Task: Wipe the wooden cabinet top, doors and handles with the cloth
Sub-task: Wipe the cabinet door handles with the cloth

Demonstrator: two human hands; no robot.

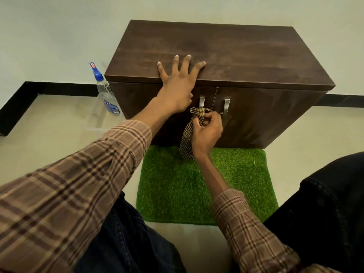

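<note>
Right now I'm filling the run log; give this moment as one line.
left hand flat on cabinet top | right hand rubbing checked cloth on left door handle | spray bottle on floor

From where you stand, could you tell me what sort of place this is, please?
Probably an indoor room in a home or office: a low wooden cabinet stands against a plain wall with black skirting, on a pale tiled floor with a green grass mat.

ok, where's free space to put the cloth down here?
Cabinet top is bare right of and behind the left hand, out to the wall. The green mat is open between the knees. Floor left of the spray bottle is bare too. Crowded: the door handles, where the right hand holds the cloth.
</note>
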